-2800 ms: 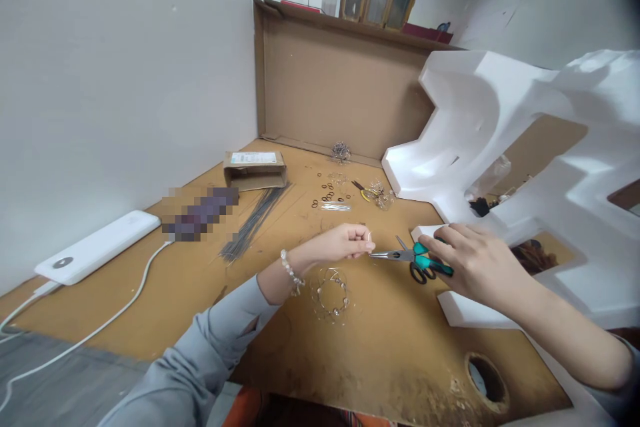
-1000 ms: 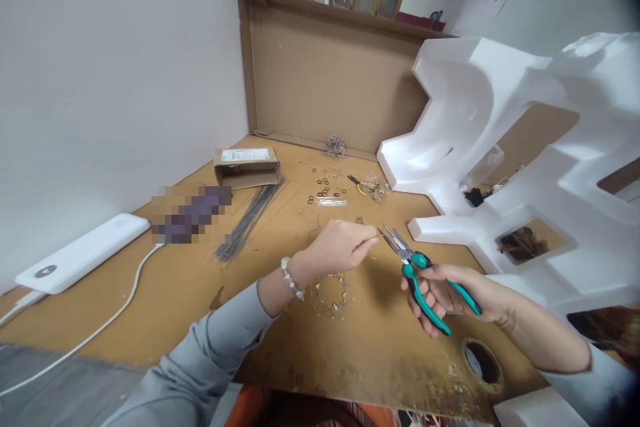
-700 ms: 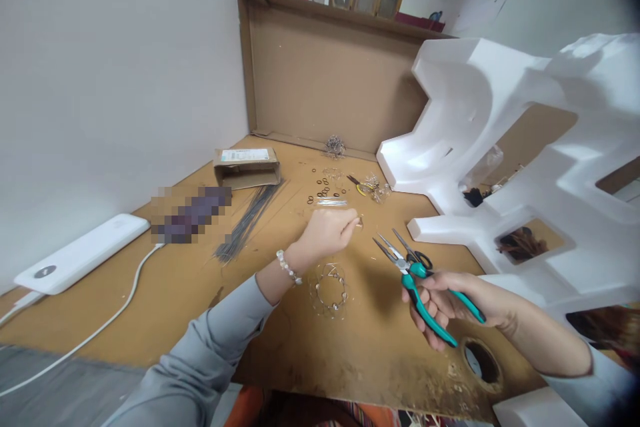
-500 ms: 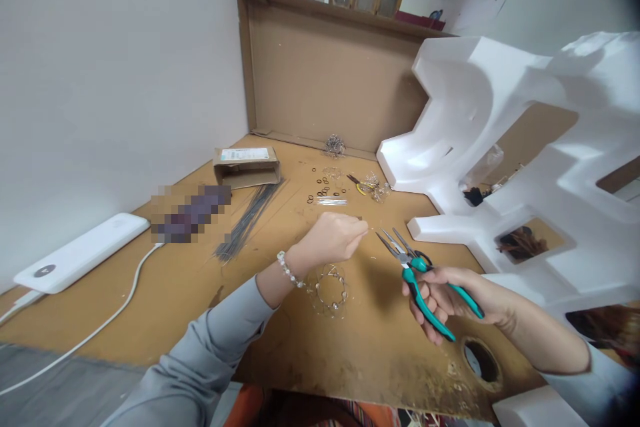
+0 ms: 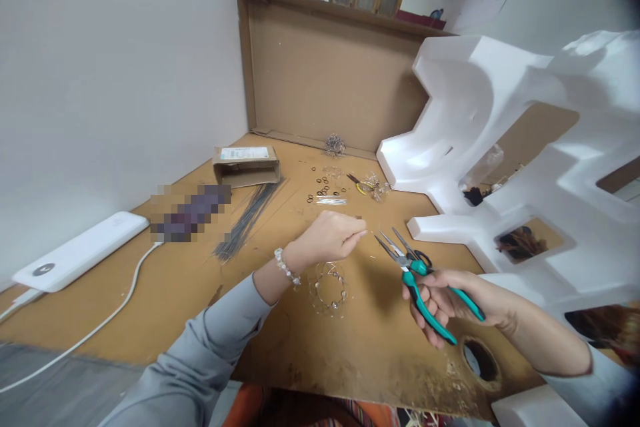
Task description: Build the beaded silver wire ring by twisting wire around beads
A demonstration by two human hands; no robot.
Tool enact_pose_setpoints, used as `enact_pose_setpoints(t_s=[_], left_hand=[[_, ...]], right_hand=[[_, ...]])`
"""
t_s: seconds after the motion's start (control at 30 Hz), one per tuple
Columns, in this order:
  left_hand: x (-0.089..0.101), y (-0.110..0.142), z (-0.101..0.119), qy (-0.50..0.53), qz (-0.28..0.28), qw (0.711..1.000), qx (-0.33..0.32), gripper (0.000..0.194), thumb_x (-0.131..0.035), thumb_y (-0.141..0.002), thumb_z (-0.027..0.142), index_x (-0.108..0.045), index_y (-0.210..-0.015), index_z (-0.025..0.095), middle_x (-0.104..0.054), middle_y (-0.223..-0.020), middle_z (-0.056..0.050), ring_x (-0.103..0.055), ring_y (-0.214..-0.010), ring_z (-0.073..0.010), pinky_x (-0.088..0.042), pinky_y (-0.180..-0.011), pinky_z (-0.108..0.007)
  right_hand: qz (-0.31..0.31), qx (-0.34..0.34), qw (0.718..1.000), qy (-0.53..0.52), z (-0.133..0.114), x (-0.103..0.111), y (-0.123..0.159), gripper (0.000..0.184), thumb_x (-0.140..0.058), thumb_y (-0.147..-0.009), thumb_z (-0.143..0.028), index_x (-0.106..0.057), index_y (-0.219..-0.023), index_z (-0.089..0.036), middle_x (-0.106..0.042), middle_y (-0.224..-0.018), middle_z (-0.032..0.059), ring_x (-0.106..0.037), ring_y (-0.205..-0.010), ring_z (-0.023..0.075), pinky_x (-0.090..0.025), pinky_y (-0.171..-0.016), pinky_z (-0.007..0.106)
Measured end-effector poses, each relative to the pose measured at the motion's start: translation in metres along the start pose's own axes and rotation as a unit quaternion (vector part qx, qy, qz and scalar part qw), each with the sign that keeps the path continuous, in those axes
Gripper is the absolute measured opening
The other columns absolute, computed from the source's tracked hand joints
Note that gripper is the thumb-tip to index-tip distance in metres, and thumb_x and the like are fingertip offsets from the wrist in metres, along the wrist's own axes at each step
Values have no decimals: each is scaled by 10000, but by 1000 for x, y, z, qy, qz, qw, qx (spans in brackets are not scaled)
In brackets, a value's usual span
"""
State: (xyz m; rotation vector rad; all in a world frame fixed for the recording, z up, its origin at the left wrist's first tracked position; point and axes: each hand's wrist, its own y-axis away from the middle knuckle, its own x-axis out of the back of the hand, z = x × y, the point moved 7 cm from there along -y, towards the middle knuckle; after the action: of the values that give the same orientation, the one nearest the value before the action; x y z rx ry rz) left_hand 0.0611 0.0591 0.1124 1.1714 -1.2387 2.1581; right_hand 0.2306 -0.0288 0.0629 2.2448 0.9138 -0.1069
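Observation:
My left hand [image 5: 327, 236] hovers over the brown board [image 5: 280, 340] with its fingers pinched on a thin wire piece too small to name. A bead bracelet circles its wrist. My right hand [image 5: 445, 295] grips teal-handled long-nose pliers [image 5: 415, 273]; their jaws are apart and point at the left fingertips, a short gap away. A round wire ring with clear beads [image 5: 329, 288] lies on the board just below the left hand.
Big white foam blocks [image 5: 505, 147] fill the right side. Behind the hands lie a wire bundle [image 5: 250, 217], small rings [image 5: 323, 188], yellow-handled pliers [image 5: 361, 185] and a flat carton [image 5: 246, 164]. A white power bank [image 5: 80, 250] with cable sits left. A hole [image 5: 480, 360] pierces the board.
My right hand picked the pliers up from beside the foam. It brought them to the left fingertips, drew back with the jaws apart, and now points them there again.

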Motion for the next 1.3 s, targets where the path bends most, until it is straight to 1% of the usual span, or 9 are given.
enact_pose_setpoints(t_s=[0.27, 0.4, 0.53, 0.7, 0.87, 0.93, 1.07, 1.2, 1.3], left_hand=[[-2, 0, -4, 70, 34, 995, 56, 316, -377, -919, 278, -447, -629, 175, -443, -546, 29, -365, -511, -102, -256, -545, -239], [-8, 2, -18, -2, 49, 996, 76, 300, -382, -913, 278, -492, -653, 178, -515, -572, -3, -438, -542, -133, -243, -545, -257], [-11, 7, -43, -67, 73, 978, 181, 283, -386, -901, 261, -502, -657, 179, -523, -571, -23, -432, -521, -148, -209, -525, -268], [-6, 3, -35, 104, 88, 976, 168, 327, -422, -900, 308, -393, -599, 181, -367, -513, 41, -327, -487, -100, -235, -519, -241], [-3, -1, -30, 306, 77, 933, 174, 344, -466, -871, 372, -386, -598, 179, -342, -534, 53, -322, -498, -82, -246, -488, -217], [1, 0, -33, 368, 79, 908, 187, 320, -473, -858, 408, -442, -640, 175, -385, -526, 56, -351, -482, -78, -277, -482, -209], [11, 3, -40, 381, 97, 891, 225, 323, -490, -843, 399, -432, -618, 175, -385, -481, 67, -337, -438, -63, -273, -464, -201], [3, 0, -39, 391, 51, 891, 224, 321, -511, -839, 362, -429, -593, 172, -425, -467, 60, -362, -427, -57, -284, -456, -193], [-11, 1, -42, 460, 24, 853, 247, 268, -509, -841, 363, -488, -658, 169, -428, -452, 70, -360, -400, -55, -283, -424, -183]], right_hand=[[12, -13, 1000, 1, 1, -1, 0, 362, -442, -798, -433, -539, -988, -140, -674, -755, 87, -694, -637, 240, -527, -564, 355], [7, -10, 1000, 7, 0, -5, 3, 359, -442, -803, -436, -530, -984, -139, -671, -759, 88, -691, -631, 234, -512, -557, 343], [3, -11, 1000, 15, 0, -7, 5, 350, -444, -812, -433, -529, -989, -144, -670, -766, 85, -689, -632, 231, -509, -565, 346], [60, 10, 997, 54, -3, 6, 2, 355, -468, -821, -440, -516, -1007, -141, -668, -767, 90, -679, -615, 226, -504, -547, 340], [158, 77, 970, 169, -20, 31, 21, 366, -486, -828, -434, -516, -1052, -145, -663, -802, 84, -661, -634, 198, -496, -577, 320], [225, 90, 924, 295, -30, 47, 28, 458, -380, -844, -491, -539, -1081, -133, -669, -772, 84, -641, -600, 198, -479, -562, 315], [423, -9, 750, 508, -41, 89, 29, 525, -399, -811, -517, -616, -1014, -84, -687, -772, 155, -641, -684, 266, -441, -589, 324], [449, -128, 613, 638, -34, 96, 13, 449, -382, -850, -448, -563, -1100, -123, -688, -958, 204, -651, -886, 330, -421, -688, 373], [433, -150, 580, 673, -22, 87, -6, 403, -385, -852, -428, -557, -1094, -156, -695, -967, 164, -658, -892, 318, -422, -689, 368]])
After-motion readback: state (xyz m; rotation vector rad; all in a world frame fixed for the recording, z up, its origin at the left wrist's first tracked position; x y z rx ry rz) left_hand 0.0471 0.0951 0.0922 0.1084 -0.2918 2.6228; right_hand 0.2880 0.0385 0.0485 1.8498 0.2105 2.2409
